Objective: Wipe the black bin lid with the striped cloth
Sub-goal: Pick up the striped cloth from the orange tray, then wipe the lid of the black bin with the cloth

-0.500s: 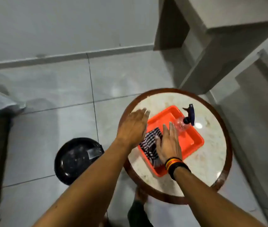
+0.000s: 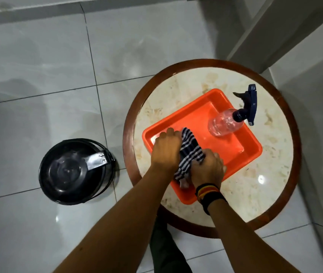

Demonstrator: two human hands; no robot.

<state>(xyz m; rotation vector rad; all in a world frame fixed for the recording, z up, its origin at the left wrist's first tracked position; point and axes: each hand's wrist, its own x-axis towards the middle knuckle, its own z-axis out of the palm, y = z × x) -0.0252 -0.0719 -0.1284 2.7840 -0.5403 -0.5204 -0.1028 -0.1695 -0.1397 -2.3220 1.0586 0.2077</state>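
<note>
Both hands are closed on the striped cloth (image 2: 189, 152): the left hand (image 2: 165, 152) grips its far end with curled fingers, the right hand (image 2: 208, 168) bunches its near end. Beneath them spreads the round marble-topped table (image 2: 271, 174), and on it the orange tray (image 2: 241, 154) in which the cloth lies. Well off to the left of the left hand, down on the tiled floor (image 2: 38, 85), stands the bin with its black bin lid (image 2: 70, 172), not yet touched. Beyond the right hand, at the tray's far corner, lies a spray bottle (image 2: 225, 123). To lift cleanly, I judge it best to gather the loose folds into one firm wad, raise it clear of the tray's rim, then carry it left.
</note>
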